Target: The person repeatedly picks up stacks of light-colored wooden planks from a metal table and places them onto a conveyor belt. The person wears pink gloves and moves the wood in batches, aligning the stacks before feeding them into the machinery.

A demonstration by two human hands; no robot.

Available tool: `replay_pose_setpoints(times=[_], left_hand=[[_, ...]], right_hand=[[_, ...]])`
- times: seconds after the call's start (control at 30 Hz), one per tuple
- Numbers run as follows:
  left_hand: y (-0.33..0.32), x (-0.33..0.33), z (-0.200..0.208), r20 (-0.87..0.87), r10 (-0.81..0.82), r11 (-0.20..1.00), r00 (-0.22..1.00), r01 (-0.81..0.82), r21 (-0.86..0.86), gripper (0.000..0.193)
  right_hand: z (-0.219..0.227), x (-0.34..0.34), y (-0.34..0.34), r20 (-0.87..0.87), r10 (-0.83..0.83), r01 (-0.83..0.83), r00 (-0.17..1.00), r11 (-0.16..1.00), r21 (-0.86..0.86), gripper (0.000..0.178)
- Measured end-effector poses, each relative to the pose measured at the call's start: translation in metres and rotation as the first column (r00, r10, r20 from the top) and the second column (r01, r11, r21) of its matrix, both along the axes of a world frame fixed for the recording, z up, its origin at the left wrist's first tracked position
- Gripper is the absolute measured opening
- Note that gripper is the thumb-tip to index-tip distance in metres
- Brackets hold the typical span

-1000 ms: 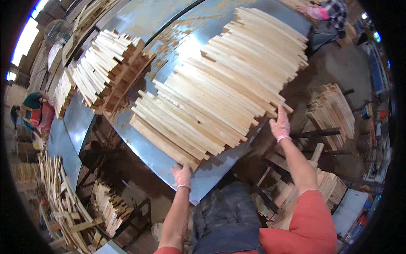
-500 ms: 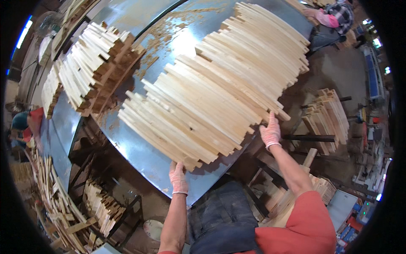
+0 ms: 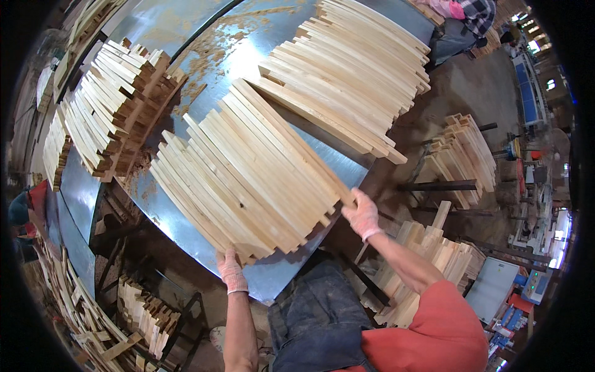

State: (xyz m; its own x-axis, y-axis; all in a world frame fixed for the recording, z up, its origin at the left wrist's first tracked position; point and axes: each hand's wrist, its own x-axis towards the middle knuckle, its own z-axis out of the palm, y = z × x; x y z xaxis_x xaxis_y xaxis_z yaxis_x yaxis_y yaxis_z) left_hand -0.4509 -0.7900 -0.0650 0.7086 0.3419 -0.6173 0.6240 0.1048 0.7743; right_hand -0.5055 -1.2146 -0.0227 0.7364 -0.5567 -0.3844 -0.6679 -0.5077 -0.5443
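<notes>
Wooden near batch (image 3: pixel 248 177) just split from the far batch (image 3: pixel 353 68), now a separate group, your left hand (image 3: pixel 232 273) and right hand (image 3: pixel 363 214) half-curled, holding its near corners.

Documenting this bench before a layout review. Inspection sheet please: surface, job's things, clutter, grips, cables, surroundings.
Surface: shiny metal table, sawdust scattered on its far part.
Job's things: near strips of pale wood side by side between the hands; far strips beyond a wedge-shaped gap.
Clutter: strip pile at left; jumbled sticks lower left.
Grips: left grip, gloved, at near strips' left edge; right grip, gloved, at their right edge.
Cables: nothing seen.
Surroundings: wood stack right; plaid-sleeved person top right.
</notes>
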Motion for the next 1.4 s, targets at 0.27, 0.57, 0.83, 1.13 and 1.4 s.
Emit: replay_pose_setpoints(times=[0.27,0.57,0.83,1.13,1.4], left_hand=[[0.131,0.031,-0.017,-0.137,-0.305,0.908,0.942,0.332,0.258,0.034],[0.158,0.127,-0.090,-0.155,-0.453,0.535,0.878,0.407,0.740,0.059],[0.098,0.138,0.000,0.112,0.059,0.940,0.992,-0.017,-0.341,0.071],[0.091,0.111,-0.004,-0.110,-0.003,0.841,0.994,-0.057,-0.538,0.061],[0.084,0.021,0.020,-0.170,0.034,0.792,0.985,-0.130,-0.597,0.075]], right_hand=[[-0.007,-0.004,0.012,-0.005,0.497,-0.497,0.867,0.867,0.020,0.061],[-0.087,0.221,0.029,0.513,0.057,-0.245,0.857,0.919,0.308,0.066],[-0.084,0.233,0.044,0.393,-0.119,-0.174,0.912,0.755,0.632,0.077],[-0.056,0.212,0.026,0.032,-0.073,0.001,0.997,0.412,0.911,0.078],[-0.033,0.155,0.015,-0.057,-0.016,0.059,0.998,0.322,0.945,0.069]])
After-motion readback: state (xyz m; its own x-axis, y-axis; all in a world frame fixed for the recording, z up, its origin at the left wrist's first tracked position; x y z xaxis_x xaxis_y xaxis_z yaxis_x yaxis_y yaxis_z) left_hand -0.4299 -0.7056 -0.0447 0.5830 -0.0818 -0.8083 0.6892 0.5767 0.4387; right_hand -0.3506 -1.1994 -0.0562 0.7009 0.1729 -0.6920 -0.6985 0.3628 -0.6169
